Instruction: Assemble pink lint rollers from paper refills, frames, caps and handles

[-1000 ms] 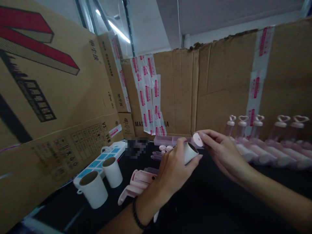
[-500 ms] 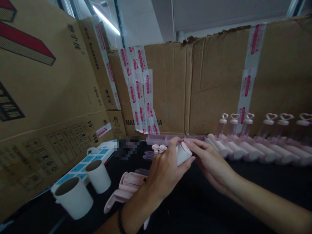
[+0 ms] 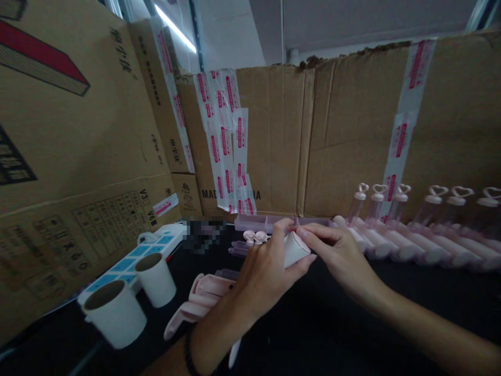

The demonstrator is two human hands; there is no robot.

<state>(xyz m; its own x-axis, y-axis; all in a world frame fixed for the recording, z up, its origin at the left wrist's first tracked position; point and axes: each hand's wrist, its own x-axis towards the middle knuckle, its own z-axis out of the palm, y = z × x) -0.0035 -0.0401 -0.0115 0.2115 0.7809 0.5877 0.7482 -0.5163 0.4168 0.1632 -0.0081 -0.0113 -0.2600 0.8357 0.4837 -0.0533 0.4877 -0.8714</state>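
My left hand (image 3: 266,274) is wrapped round a white tube (image 3: 293,249), holding it tilted with its end toward the right. A pink round cap (image 3: 300,239) sits on that end, and the fingers of my right hand (image 3: 340,256) press on it. Both hands hover over the black table (image 3: 313,334), just in front of a row of finished white tubes (image 3: 395,249) lying side by side.
Two white cups (image 3: 154,279) stand at the left beside a blue-and-white power strip (image 3: 129,258). Pink plastic parts (image 3: 203,297) lie under my left wrist. Clear bottles with heart-shaped tops (image 3: 391,203) line the cardboard wall (image 3: 352,136). Large cartons (image 3: 70,146) close off the left side.
The pink cap, held apart in my right fingers a second ago, now sits on the tube's open end with my fingers pressing it. The view shifted slightly left.
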